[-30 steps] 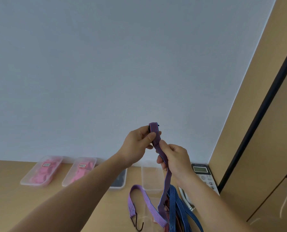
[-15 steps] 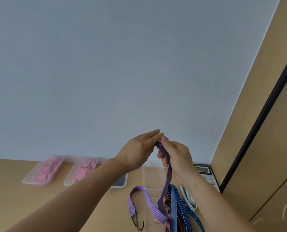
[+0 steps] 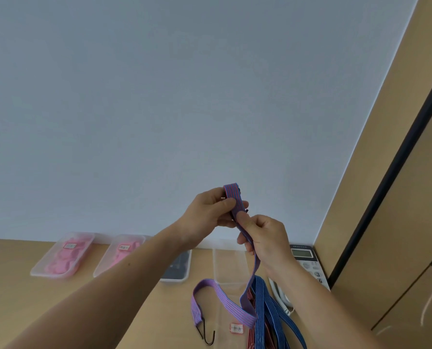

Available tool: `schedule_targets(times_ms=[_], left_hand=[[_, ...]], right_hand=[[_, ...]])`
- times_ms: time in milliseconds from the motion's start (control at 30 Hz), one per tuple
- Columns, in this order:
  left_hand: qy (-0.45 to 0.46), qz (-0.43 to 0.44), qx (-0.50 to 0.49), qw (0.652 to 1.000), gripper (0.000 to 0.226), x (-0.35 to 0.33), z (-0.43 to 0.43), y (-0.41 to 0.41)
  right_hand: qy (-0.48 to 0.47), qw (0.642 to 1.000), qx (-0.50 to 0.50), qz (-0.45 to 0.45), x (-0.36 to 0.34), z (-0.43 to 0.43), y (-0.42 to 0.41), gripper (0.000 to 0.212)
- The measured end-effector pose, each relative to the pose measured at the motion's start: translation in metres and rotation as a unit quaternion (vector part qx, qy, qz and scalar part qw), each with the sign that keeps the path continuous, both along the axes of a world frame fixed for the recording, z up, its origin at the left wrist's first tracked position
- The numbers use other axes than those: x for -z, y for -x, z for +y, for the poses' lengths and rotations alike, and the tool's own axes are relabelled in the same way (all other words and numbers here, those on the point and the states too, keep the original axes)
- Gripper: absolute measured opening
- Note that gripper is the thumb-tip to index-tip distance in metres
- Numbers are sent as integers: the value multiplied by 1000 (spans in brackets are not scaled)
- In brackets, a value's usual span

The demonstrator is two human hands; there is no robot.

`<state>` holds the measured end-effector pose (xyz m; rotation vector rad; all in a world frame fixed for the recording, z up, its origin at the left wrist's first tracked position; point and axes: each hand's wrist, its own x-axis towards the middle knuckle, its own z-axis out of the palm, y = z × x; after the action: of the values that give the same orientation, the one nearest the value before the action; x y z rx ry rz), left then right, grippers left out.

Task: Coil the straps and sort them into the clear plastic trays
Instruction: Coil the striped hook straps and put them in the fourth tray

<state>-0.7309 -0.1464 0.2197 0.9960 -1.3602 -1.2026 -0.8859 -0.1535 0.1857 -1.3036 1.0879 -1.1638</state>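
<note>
Strap again around left fingers, seemingly

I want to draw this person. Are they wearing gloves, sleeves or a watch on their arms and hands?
No. The left hand and right hand are bare: no gloves, no rings in view. The left forearm and right forearm are bare too: no sleeves, watch or bracelet show.

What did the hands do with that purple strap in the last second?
The left hand opened briefly, then gripped the purple strap again. The right hand moved back down it, still pinching. The trays and blue straps stayed put.
</note>
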Motion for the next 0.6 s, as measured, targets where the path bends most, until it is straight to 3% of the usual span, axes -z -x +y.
schedule_targets(times_ms=[233, 367, 467, 600], left_hand=[[11, -23, -5, 1000, 22, 1, -1, -7], [92, -115, -62, 987, 24, 6, 0, -3], [179, -218, -128, 951, 19, 14, 0, 0], [313, -378, -151, 858, 23, 23, 3, -5]], right_hand=[[-16, 999, -1, 46, -2, 0, 0, 47], [-31, 999, 8, 11, -2, 2, -6, 50], [-43, 999, 12, -10, -5, 3, -13, 47], [-50, 998, -3, -28, -13, 4, -11, 51]])
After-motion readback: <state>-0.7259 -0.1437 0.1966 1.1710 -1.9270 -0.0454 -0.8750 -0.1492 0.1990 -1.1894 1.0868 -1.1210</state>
